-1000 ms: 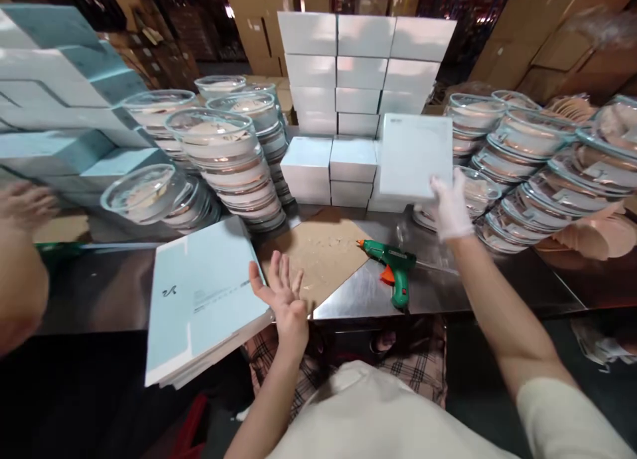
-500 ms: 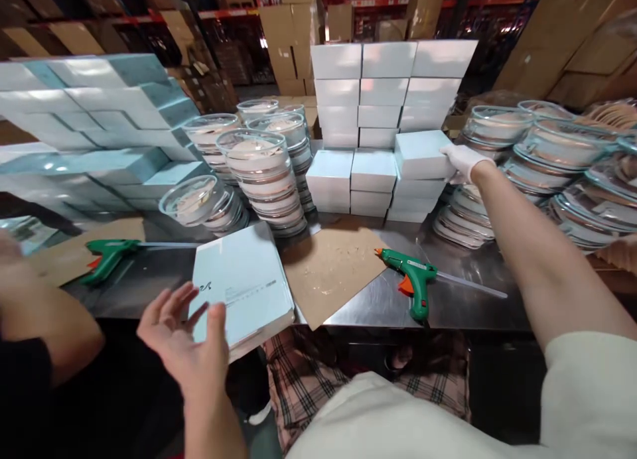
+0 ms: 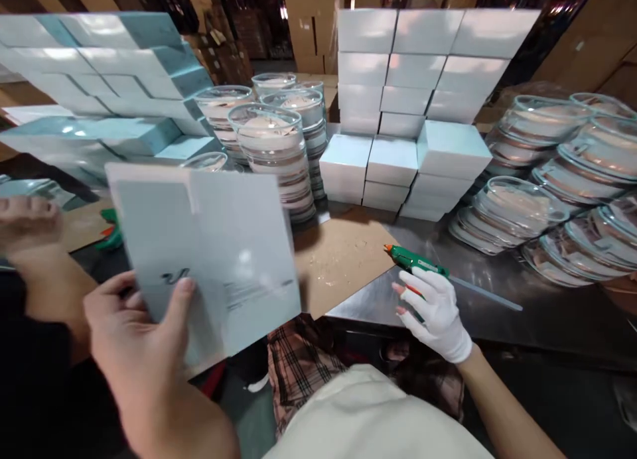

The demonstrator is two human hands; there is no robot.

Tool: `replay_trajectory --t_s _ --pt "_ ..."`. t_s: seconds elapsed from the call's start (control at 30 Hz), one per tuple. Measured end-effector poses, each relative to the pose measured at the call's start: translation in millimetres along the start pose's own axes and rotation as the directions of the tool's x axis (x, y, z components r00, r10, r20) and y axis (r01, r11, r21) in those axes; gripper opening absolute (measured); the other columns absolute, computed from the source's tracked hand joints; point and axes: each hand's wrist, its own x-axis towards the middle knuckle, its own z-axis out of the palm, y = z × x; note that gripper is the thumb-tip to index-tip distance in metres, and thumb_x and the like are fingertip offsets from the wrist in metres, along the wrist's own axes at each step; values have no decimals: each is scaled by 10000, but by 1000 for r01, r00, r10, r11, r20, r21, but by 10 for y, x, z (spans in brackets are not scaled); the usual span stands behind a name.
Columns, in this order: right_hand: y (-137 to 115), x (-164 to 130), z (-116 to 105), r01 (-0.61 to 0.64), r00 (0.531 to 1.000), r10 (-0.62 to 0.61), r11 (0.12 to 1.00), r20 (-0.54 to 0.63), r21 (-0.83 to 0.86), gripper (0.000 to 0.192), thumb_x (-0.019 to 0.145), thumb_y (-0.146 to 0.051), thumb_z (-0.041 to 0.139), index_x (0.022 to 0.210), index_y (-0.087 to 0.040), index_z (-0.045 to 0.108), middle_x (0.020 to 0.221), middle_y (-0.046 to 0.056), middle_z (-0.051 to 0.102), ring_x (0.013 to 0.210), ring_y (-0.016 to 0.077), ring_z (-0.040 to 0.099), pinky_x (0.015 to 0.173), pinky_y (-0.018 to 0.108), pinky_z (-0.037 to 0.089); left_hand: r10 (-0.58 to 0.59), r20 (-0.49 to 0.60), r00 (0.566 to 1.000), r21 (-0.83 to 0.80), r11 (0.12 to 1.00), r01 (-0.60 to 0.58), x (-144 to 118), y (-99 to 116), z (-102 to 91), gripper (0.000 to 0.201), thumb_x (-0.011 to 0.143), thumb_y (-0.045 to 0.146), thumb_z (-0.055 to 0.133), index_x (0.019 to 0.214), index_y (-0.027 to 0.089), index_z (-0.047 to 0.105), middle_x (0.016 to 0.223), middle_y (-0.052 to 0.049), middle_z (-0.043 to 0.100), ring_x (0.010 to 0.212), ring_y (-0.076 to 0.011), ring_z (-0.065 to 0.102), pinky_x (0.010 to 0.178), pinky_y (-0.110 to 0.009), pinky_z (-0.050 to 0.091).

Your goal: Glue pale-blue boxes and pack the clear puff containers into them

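Observation:
My left hand (image 3: pixel 142 336) is closed on the left edge of a flat pale-blue printed box (image 3: pixel 243 240), thumb on its front face. The box is raised above the table and tilted up, with black script and small print on it. My right hand (image 3: pixel 435 313), in a white glove with some fingertips bare, is over the handle of a green hot glue gun (image 3: pixel 417 260). Its fingers are spread, and the glue gun lies on the table under them. A clear glue stick (image 3: pixel 488 294) sticks out of its back end. Beside its orange nozzle lies a brown cardboard sheet (image 3: pixel 343 260) with glue strings.
White boxes (image 3: pixel 393 157) are stacked at the back of the metal table (image 3: pixel 368 306). Stacks of round clear-lidded containers (image 3: pixel 271 154) stand left of them, with more containers (image 3: pixel 517 207) at right. Another person's hand (image 3: pixel 30 223) is at far left, near a second green glue gun (image 3: pixel 112 230).
My left hand has taken hold of the pale-blue box and lifted it off the table. My right hand has let go of the stacked white box and come down to the glue gun.

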Motion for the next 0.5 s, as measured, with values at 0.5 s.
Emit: replay_trajectory --t_s 0.5 --pt "-151 2 -188 -650 736 398 641 548 408 402 1045 -526 543 1180 -191 719 1092 79 784 972 219 745 898 337 607 376 878 296 -319 921 -222 -839 -56 581 271 963 295 698 1225 277 765 1090 -90 835 905 -258 823 755 -290 658"
